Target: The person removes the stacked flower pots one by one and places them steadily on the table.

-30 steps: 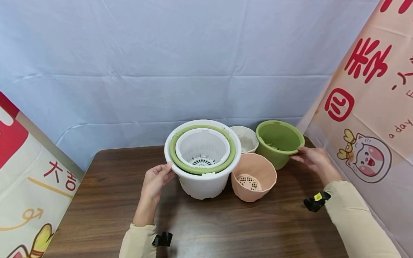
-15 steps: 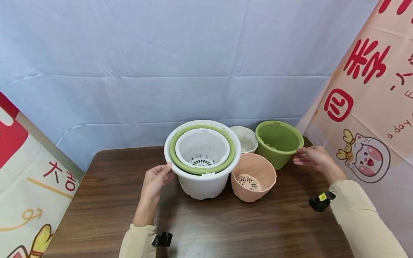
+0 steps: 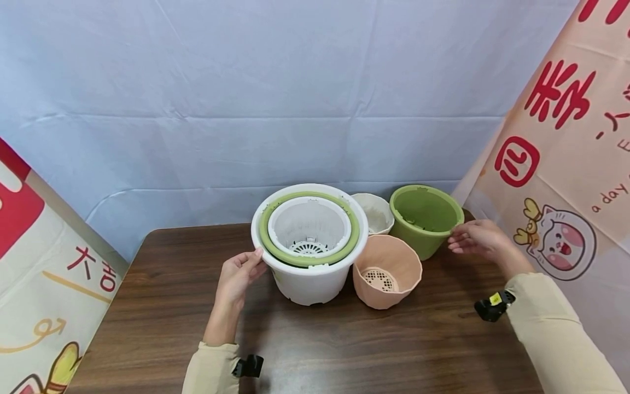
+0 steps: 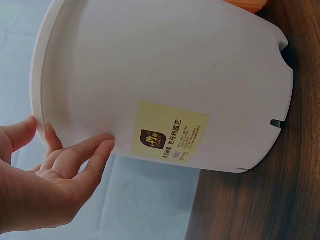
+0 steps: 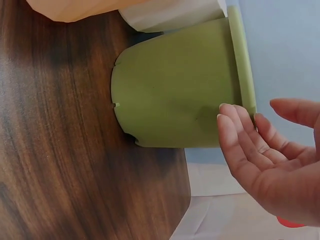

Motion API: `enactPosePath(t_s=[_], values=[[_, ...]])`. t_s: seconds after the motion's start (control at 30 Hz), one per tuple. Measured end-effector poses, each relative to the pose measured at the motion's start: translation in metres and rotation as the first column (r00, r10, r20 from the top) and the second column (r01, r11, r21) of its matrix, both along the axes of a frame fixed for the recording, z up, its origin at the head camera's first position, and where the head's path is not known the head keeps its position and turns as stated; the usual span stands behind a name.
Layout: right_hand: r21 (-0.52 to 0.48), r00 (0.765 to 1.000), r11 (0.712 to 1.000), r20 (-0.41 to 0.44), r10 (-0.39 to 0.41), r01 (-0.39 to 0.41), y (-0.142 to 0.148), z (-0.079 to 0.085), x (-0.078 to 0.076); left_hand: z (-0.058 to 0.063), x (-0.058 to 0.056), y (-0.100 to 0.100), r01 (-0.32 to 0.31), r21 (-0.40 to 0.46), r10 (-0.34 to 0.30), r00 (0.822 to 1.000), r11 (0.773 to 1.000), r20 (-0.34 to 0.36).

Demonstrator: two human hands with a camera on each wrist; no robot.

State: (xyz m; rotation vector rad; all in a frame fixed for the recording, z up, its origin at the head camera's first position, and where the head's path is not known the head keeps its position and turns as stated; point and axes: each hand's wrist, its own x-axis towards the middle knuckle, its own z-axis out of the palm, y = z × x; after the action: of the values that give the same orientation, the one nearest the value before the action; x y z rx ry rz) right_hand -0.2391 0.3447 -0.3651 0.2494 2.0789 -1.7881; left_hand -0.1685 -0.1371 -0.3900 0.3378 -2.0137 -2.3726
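Note:
In the head view, a large white flower pot (image 3: pixel 309 285) stands upright with a green pot (image 3: pixel 266 241) and a smaller white pot (image 3: pixel 311 221) with a slotted bottom nested inside it. My left hand (image 3: pixel 238 276) pinches its rim at the left, thumb on the edge and index finger beneath; the left wrist view shows a yellow label (image 4: pixel 171 132) on its wall. At the back right stands another green flower pot (image 3: pixel 425 216). Beside its rim is my right hand (image 5: pixel 265 155), fingers loosely bent and thumb held off the rim; the fingertips are at the pot's wall, contact uncertain.
Between the large white pot and the lone green one stand a peach pot (image 3: pixel 386 290) with a perforated bottom and a small white faceted pot (image 3: pixel 371 210) behind it. All rest on the brown wooden table (image 3: pixel 344 355). A pale blue cloth (image 3: pixel 246 109) hangs behind.
My right hand has let go of the green pot's rim and drawn back slightly to the right. The left hand and the pots look much the same.

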Motion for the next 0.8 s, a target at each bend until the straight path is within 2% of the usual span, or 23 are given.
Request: enactPosePath(t_s=[0.23, 0.57, 0.8], values=[[0.03, 0.999, 0.999, -0.04, 0.025, -0.023, -0.005, 0.004, 0.0, 0.001, 0.002, 0.0, 0.005, -0.001, -0.005, 1.0, 1.0, -0.001], [0.032, 0.995, 0.999, -0.087, 0.041, -0.038, -0.016, 0.017, 0.0, 0.002, 0.001, -0.001, 0.011, -0.012, -0.011, 1.0, 1.0, 0.0], [0.063, 0.986, 0.995, -0.145, 0.086, -0.077, -0.026, 0.028, -0.002, 0.002, 0.001, -0.001, 0.015, -0.023, -0.015, 1.0, 1.0, 0.002]])
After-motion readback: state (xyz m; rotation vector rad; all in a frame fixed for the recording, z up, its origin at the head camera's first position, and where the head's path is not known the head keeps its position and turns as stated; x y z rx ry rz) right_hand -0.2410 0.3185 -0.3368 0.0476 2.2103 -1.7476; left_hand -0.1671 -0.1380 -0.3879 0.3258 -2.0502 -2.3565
